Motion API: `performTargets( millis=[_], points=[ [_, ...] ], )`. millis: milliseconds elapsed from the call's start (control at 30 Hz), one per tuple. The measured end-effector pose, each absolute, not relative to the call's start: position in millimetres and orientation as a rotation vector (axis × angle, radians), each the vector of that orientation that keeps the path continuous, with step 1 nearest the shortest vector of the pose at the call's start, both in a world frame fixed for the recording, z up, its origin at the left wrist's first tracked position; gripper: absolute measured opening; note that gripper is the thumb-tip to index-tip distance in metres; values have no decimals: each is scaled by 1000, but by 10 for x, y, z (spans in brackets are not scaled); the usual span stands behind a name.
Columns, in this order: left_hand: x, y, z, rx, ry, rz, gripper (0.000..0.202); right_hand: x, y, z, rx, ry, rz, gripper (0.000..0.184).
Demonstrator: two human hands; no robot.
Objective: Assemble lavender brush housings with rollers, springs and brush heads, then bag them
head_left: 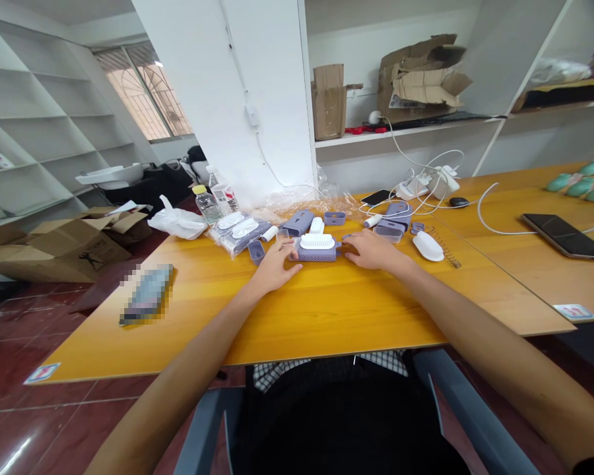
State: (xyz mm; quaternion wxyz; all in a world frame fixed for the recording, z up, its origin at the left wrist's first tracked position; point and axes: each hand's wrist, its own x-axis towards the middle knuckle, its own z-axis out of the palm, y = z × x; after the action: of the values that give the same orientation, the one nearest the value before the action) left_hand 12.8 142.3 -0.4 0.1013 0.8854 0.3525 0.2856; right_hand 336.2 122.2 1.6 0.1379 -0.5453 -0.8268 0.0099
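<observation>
A purple perforated case [317,255] lies on the table between my hands, with a white bristled brush head [317,241] resting on top of it. My left hand [276,265] is at the left end of the case, thumb apart from the bent fingers. At the right end, my right hand [371,249] has its fingers bent and spread, close to a small purple tab on the case. Whether the fingertips touch the case is hard to see. Behind the case are a white piece [317,225], a purple holder [297,223] and a shallow purple tray [334,218].
Left of the case lie bagged white brushes [245,228] and bottles [206,203]. On the right are another purple holder [398,214], a white oval piece [428,246], a spring [445,247], cables [428,188] and a tablet [569,235]. A pixelated item [147,295] lies far left.
</observation>
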Motion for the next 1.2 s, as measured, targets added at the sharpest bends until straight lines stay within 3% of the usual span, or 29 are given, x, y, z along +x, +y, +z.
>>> performTargets(
  millis=[133,400,600,867,1067,1200],
  points=[
    [142,1422,-21,2617,1113,889,7,3387,1208,63,-1499,-2395,143,34],
    [158,1417,-66,2709,1126,767,27,3385,1182,128,-1333,-2308,692,36],
    [228,1316,-38,2698,1053,832,26,3246,1070,147,-1066,-2297,1049,42],
    [341,1194,9,2735,694,510,39,3096,1028,102,-911,-2190,977,41],
    [311,1203,16,2669,679,517,41,3126,1066,110,-863,-1712,1073,67],
    [318,1198,-16,2685,680,518,48,3082,1047,161,-719,-1441,1224,57]
  ],
)
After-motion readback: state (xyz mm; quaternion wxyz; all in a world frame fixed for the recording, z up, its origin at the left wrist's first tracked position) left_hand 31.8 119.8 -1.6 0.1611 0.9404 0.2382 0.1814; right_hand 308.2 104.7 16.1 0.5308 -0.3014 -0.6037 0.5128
